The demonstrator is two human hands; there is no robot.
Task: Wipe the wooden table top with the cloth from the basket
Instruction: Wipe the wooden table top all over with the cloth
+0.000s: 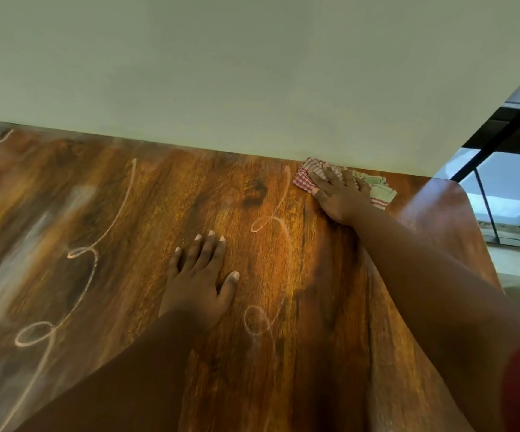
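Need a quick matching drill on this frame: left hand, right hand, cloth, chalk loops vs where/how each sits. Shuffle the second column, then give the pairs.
Column 1
1. left hand
2. right hand
3. cloth
4. chalk loops

Column 2
A. bunched at the far edge of the table top, against the wall
B. flat on bare wood, fingers spread
C. drawn pale across the wood, not yet wiped
D. pressing down on the checked fabric

Pairs: 1-B, 2-D, 3-A, 4-C
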